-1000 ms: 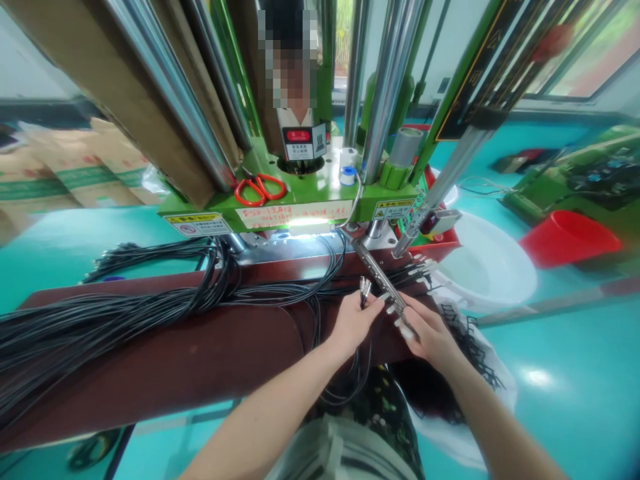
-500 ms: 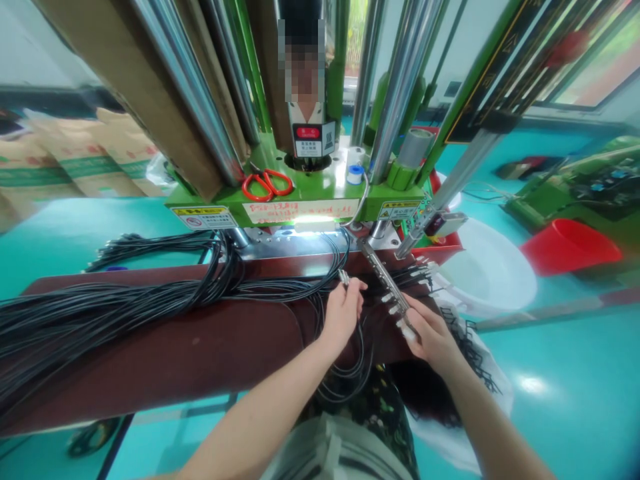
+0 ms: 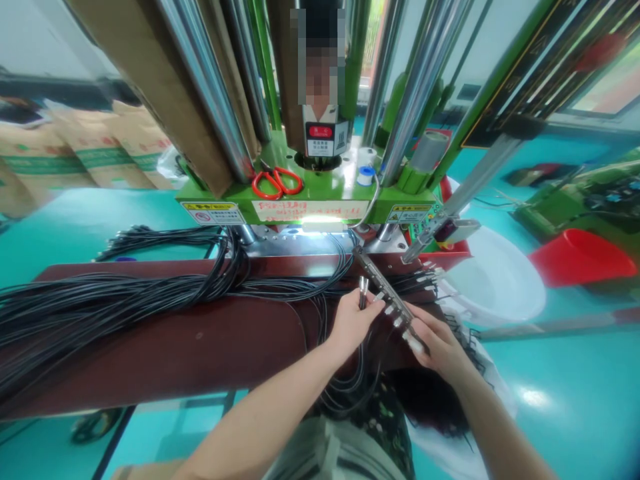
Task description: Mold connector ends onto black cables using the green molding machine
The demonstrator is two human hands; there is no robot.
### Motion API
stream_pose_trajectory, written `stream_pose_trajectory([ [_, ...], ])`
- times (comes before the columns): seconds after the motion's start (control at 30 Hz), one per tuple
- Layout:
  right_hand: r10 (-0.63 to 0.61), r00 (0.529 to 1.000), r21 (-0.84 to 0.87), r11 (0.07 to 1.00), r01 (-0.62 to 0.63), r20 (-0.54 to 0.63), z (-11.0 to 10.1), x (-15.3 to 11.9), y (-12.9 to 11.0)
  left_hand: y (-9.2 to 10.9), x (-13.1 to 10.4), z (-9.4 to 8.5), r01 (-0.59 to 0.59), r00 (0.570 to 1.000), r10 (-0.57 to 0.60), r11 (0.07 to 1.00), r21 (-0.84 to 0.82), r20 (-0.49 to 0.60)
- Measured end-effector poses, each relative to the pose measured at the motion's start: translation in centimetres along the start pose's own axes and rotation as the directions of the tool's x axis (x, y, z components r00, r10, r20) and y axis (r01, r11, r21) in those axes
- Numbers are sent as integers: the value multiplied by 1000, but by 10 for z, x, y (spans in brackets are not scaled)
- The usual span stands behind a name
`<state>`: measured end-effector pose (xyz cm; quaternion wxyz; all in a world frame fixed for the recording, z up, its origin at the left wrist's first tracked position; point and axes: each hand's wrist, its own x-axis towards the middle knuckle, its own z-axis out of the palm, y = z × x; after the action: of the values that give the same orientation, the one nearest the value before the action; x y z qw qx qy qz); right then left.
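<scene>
My left hand (image 3: pixel 351 321) is closed on black cables whose silvery connector ends (image 3: pixel 364 285) stick up between thumb and fingers. Its thumb is beside a white-ended piece near the metal bar. My right hand (image 3: pixel 440 341) grips the lower end of that long metal bar (image 3: pixel 376 275), which slants up and left toward the press. Several small whitish pieces (image 3: pixel 399 321) stick out along the bar's left side. Loops of black cable (image 3: pixel 345 383) hang below my left hand over the table's front edge.
Black cables (image 3: pixel 100 303) lie bundled along the dark red table (image 3: pixel 200 360). Ahead stands the green press (image 3: pixel 310 190), with red-handled scissors (image 3: pixel 276 183) and a blue-white spool (image 3: pixel 366 175) on it. At right are a white tub (image 3: pixel 520 267) and a red bucket (image 3: pixel 583 260).
My left hand has moved right, bringing the connector ends close to the bar. My right hand still holds the bar. The whole view has shifted slightly.
</scene>
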<state>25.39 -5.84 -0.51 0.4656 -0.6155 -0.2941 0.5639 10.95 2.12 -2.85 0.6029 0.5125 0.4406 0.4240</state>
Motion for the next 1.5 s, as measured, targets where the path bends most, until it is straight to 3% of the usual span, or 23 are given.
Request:
stream_pose_trajectory([
  [0.4, -189, 972, -156, 965, 211, 142, -5, 6, 4, 1, -2, -3, 47, 999, -47, 999, -7, -8],
  [0.63, -18, 1000, 25, 1000, 18, -2, 1, -1, -2, 1, -1, -7, 58, 996, -70, 981, -185, -60],
  [1.07, -18, 993, -51, 998, 24, 120, -8, 3, 0, -3, 2, -9, 147, 989, -146, 982, -122, 13],
  [1.3, -108, 972, -103, 986, 132, 211, -9, 7, 4, 0, 2, -12, 155, 988, -157, 984, -87, -10],
  [1.5, -8, 993, -80, 997, 17, 121, -7, 1, -1, 5, 3, -15, 101, 994, -100, 994, -48, 41],
])
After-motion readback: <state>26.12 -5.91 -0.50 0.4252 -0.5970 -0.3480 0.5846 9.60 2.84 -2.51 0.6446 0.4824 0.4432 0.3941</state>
